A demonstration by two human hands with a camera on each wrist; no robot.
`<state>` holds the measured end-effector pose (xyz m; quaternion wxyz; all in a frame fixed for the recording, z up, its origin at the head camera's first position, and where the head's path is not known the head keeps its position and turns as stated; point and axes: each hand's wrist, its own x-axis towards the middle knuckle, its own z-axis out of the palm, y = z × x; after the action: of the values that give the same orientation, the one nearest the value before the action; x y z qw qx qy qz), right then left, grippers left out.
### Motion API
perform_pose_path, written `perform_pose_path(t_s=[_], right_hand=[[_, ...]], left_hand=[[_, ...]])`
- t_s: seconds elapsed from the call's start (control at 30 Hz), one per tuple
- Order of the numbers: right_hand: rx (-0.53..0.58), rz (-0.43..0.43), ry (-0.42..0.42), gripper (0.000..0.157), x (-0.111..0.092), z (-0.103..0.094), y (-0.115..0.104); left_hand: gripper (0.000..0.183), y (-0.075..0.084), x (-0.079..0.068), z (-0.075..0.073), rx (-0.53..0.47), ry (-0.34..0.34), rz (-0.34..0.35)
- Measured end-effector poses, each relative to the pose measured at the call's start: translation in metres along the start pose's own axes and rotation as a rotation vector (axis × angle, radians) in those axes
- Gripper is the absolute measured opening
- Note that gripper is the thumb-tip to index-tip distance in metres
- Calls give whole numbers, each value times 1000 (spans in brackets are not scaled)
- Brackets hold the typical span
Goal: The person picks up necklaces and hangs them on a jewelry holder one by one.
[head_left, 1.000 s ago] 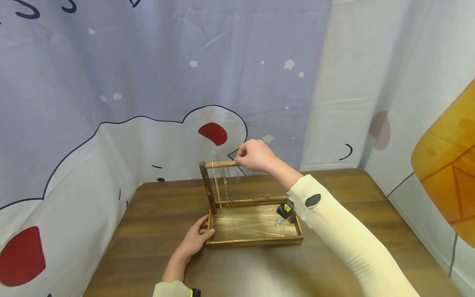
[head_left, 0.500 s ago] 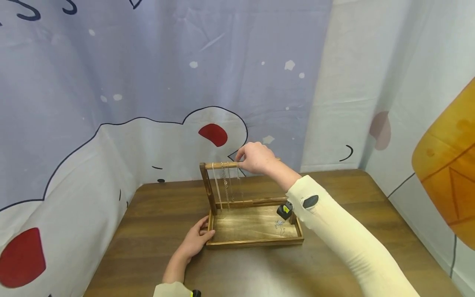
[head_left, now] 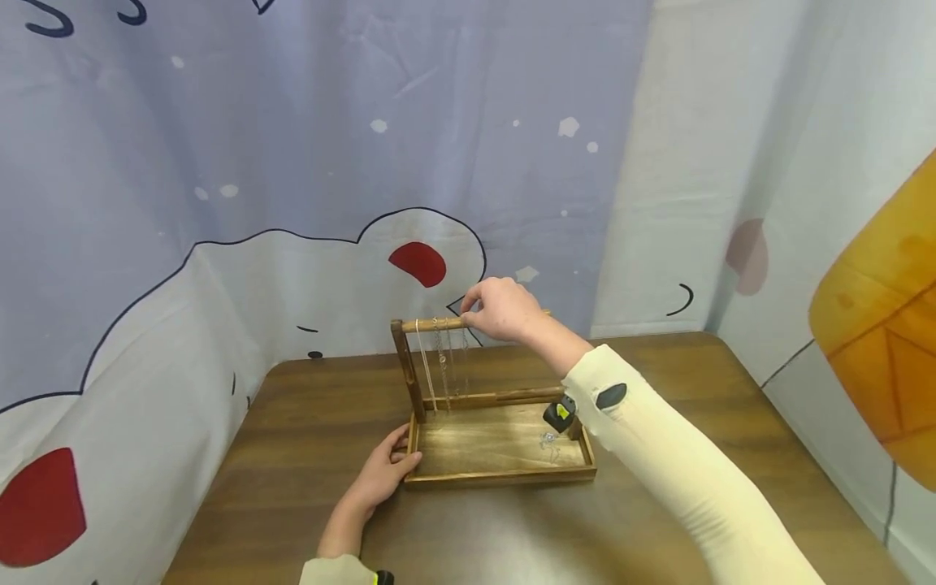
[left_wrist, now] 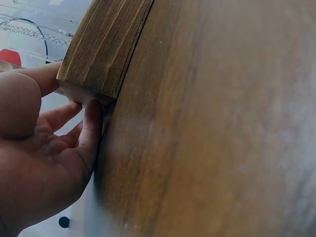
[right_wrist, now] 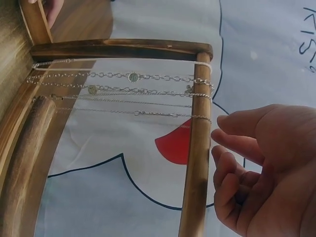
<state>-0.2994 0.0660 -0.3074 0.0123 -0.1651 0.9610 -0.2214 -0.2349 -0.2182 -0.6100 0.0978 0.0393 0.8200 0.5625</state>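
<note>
A wooden necklace stand has an upright frame with a top bar (head_left: 453, 322) over a shallow tray (head_left: 475, 447). Several necklaces hang side by side at the bar's left: a smooth pale one (right_wrist: 148, 60), a thick chain with a round charm (right_wrist: 133, 77) and thinner chains (right_wrist: 163, 114). My right hand (head_left: 503, 309) is just right of the last chain, thumb and index finger parted at the bar, nothing visible between them. My left hand (head_left: 382, 473) grips the tray's left end, thumb at the front corner, fingers against the outer side (left_wrist: 89, 79).
A silvery necklace with a pendant (head_left: 550, 439) lies in the right part of the tray, below the right wrist's black camera (head_left: 559, 414). The stand is on a brown wooden table (head_left: 307, 455). A printed curtain (head_left: 351, 162) hangs behind it.
My right thumb and index finger have spread apart at the bar after being close together on it. The thin chains have swung slightly. My left hand keeps its hold on the tray.
</note>
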Motion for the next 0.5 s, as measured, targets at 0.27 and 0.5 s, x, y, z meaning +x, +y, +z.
perform_pose_path(t_s=[0.27,0.5], right_hand=[[23,-46,27,19,-17,-6,1],[7,-140,0,16,-40,-14,7]], left_hand=[[85,7,-5,2,22,14,-21],[85,-8,11,1,-1,21,-45]])
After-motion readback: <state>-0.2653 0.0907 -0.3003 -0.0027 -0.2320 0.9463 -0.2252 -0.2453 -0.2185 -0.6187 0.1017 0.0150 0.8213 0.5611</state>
